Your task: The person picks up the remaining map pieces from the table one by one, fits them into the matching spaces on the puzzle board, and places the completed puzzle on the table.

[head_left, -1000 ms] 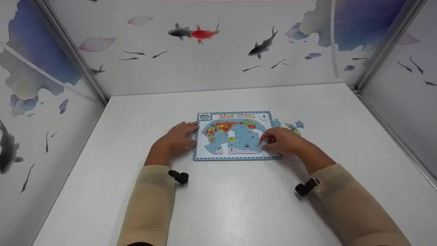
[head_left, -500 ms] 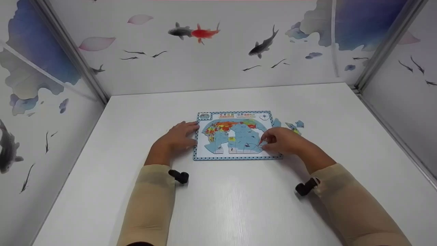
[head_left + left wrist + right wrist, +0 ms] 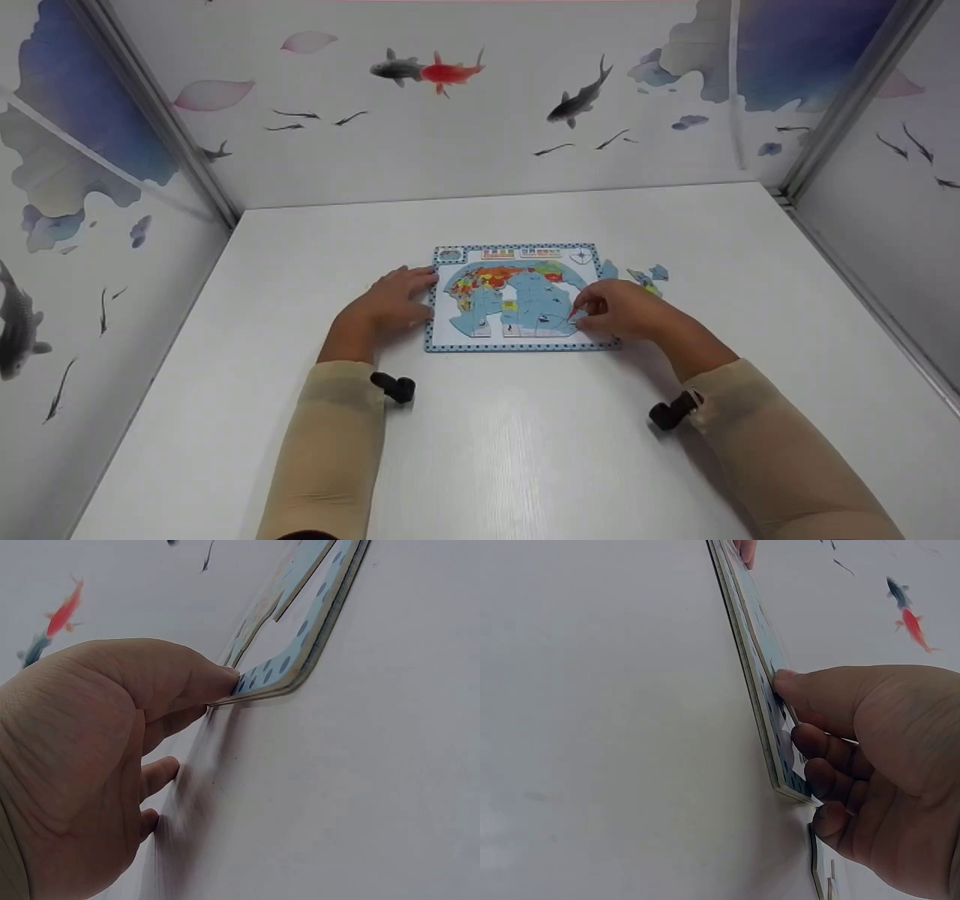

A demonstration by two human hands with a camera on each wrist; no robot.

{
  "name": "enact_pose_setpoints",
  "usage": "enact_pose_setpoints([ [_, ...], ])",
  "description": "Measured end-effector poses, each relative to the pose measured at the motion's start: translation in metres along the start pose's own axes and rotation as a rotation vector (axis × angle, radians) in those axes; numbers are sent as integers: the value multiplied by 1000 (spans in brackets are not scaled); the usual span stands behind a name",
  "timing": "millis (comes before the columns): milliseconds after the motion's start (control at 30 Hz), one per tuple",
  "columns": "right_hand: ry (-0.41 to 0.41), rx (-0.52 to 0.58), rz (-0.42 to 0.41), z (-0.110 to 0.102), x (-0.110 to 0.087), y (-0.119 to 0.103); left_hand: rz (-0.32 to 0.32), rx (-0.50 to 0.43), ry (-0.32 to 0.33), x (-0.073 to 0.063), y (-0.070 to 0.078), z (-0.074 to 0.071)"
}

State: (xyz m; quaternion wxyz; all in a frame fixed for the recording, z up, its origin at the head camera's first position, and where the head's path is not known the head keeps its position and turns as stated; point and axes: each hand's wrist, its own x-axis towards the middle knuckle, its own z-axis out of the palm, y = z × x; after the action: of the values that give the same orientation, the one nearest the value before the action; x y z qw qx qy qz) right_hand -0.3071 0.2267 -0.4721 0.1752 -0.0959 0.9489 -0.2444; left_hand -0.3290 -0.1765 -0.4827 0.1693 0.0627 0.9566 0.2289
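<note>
A world map jigsaw puzzle (image 3: 540,300) lies on the table, mostly filled, with a blue dotted border and white gaps in the map. My left hand (image 3: 390,300) rests along the board's left edge; in the left wrist view its thumb (image 3: 217,679) touches the dotted rim and the other fingers are extended. Over the right part of the map, my right hand (image 3: 626,309) pinches a small puzzle piece (image 3: 574,313) between thumb and fingertips. That piece is mostly covered by the fingers in the right wrist view.
Several loose puzzle pieces (image 3: 658,272) lie on the table right of the board, partly behind the right hand. White panels printed with fish (image 3: 450,73) enclose the table (image 3: 480,450) at the back and sides. Small black devices (image 3: 394,388) sit at both wrists.
</note>
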Motion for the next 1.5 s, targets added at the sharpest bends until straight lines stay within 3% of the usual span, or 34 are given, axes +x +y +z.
enact_pose_setpoints([
  [500, 4, -6, -31, -1, -2, 3, 45, -12, -3, 2, -1, -1],
  [867, 13, -1, -9, -4, 0, 3, 30, -13, 5, 2, 0, 0],
  [1267, 74, 59, 59, -28, -2, 12, 1, -18, 14, 0, 1, 1],
  [1500, 100, 83, 75, -39, -4, 24, 20, 7, 10, 1, -1, 1],
])
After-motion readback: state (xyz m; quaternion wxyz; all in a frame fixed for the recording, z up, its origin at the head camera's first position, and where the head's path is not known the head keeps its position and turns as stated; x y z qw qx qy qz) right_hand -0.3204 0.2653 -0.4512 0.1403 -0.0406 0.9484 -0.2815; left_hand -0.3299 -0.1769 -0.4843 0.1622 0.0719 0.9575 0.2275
